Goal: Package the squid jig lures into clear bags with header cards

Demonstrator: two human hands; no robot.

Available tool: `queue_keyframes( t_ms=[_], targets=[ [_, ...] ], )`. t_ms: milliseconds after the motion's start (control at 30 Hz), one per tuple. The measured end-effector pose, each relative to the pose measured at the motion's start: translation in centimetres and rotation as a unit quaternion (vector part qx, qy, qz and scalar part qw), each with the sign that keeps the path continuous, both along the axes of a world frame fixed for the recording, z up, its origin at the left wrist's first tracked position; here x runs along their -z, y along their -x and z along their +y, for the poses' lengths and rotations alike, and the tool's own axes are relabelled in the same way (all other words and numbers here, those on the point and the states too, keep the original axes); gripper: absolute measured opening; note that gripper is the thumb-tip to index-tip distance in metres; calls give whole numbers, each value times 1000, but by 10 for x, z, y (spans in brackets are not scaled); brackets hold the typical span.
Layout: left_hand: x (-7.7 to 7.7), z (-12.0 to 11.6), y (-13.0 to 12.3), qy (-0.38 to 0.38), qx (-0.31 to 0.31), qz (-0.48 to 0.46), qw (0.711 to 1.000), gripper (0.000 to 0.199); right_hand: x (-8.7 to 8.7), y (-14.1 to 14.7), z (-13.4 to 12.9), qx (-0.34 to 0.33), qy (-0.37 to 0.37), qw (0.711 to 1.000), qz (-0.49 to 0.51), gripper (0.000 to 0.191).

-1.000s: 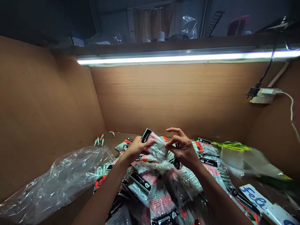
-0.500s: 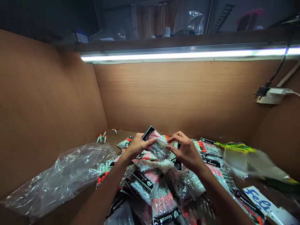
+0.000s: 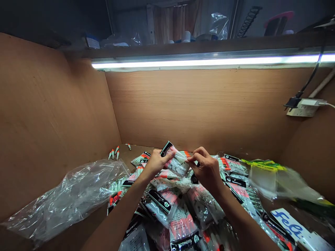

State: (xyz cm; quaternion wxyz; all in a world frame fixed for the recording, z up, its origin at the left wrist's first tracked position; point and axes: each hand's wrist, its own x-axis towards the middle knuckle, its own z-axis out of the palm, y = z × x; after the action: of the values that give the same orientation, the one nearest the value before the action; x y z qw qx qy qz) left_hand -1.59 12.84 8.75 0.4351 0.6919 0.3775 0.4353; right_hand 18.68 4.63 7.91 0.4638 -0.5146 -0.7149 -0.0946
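A clear plastic packet [image 3: 179,164] with a black header strip is held tilted above the pile; pale pieces with pinkish-orange ends show inside it. My left hand [image 3: 157,162] is closed on its left side, thumb across the front. At the packet's right edge, the thumb and fingertips of my right hand [image 3: 206,168] are pinched together on the clear plastic. Below both hands lies a heap of similar packets [image 3: 183,223], with black labels and orange-tipped pieces that look like small fishing floats.
Several loose orange-tipped floats [image 3: 113,153] stand near the back left corner. A large crumpled clear bag [image 3: 70,191] lies at left. On the right are a yellow-topped clear bag [image 3: 274,177] and a white card with blue writing [image 3: 293,223]. Wooden panels [image 3: 183,104] enclose the space.
My right hand's fingers have closed in against the packet's right edge, and the right hand has shifted slightly. The left hand and packet have hardly moved.
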Motion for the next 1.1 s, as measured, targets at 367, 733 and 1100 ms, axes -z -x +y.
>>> queue_keyframes(
  t_ms=[367, 733, 1100],
  targets=[
    [10, 4, -4, 51, 13, -60, 997, 51, -4, -4, 4, -121, -4, 990, 69, 6],
    [-16, -19, -4, -140, -20, -25, 990, 39, -14, -8, -4, -27, -11, 998, 56, 9],
    [-12, -16, -1, -54, -9, 24, 998, 42, -8, -10, 1, -27, 3, 1000, 4, 9]
  ],
)
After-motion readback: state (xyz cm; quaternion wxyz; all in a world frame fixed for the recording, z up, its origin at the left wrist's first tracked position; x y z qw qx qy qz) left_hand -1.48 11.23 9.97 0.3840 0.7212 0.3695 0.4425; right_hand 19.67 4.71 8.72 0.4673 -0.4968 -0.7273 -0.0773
